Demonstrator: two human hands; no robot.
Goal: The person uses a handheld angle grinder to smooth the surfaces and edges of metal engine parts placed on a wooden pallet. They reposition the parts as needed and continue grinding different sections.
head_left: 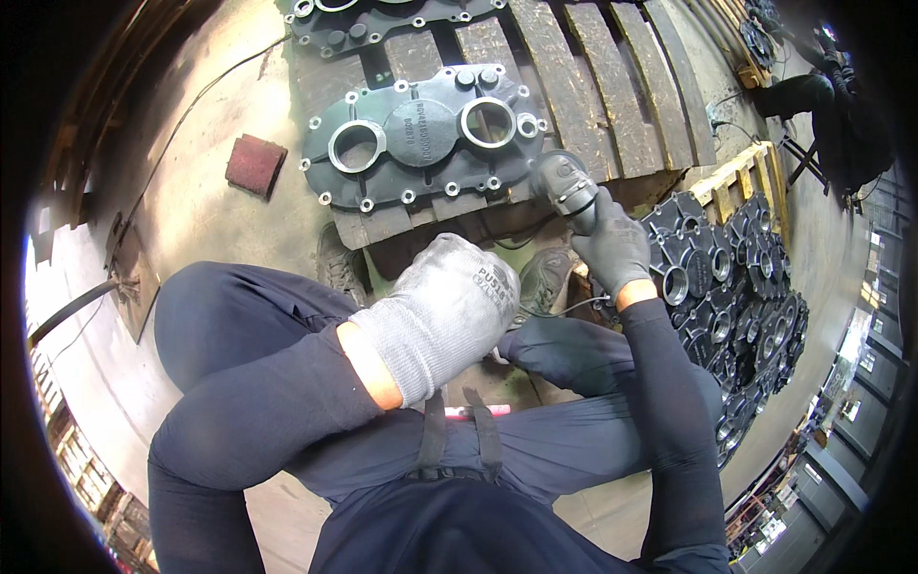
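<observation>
Sits at a wooden pallet [601, 81], rough, scuffed and slatted, likely used as a low workbench. Has a pile of black metal covers [724, 306] at the right, probably for easy reach. Faces a single metal cover [421, 134], laid flat on the pallet, perhaps for steady support: dark, long, round-cornered, with two bright-rimmed holes. Curls the left hand [457, 292], gloved in pale-grey knit; cannot tell whether around anything. Grips with the right hand [612, 247] a rounded grey power tool [566, 187], close by the cover's near right corner. Includes a coarse dark-red pad [255, 165] on the floor [206, 220].
</observation>
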